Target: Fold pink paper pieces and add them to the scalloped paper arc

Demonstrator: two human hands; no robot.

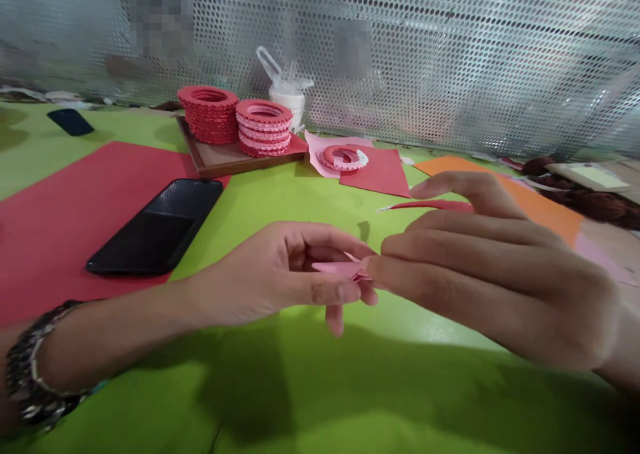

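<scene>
My left hand (280, 274) and my right hand (495, 261) meet over the green table (310, 387) and pinch a small folded piece of pink paper (340, 267) between them. The left hand's fingers curl around one end of it. The right hand presses the other end with thumb and middle fingers, while its index finger sticks out straight. Most of the paper is hidden by the fingers. A beaded bracelet (30, 381) is on my left wrist.
A black phone (160, 226) lies on a red sheet (60, 221) at left. Behind are two stacks of red paper rings (235, 117) on a wooden tray (225, 161), a single ring (343, 157), an orange sheet (545, 207), a white cup (289, 101) and a perforated metal screen (450, 61).
</scene>
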